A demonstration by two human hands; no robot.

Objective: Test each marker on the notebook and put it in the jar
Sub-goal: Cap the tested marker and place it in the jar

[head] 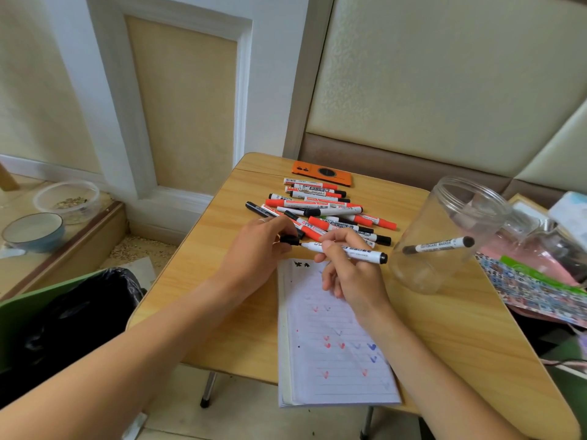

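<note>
My right hand grips a white marker with black ends, held level above the top of the lined notebook. Its tip points left towards a black cap that my left hand pinches. The cap and the tip are a small gap apart. Red, blue and black test marks dot the notebook page. A pile of several red and black markers lies on the table behind my hands. At the right a clear plastic jar holds one black marker.
The small wooden table carries an orange phone at its far edge. A patterned pouch and clutter lie right of the jar. A bin with a black bag stands at the left, bowls beyond it.
</note>
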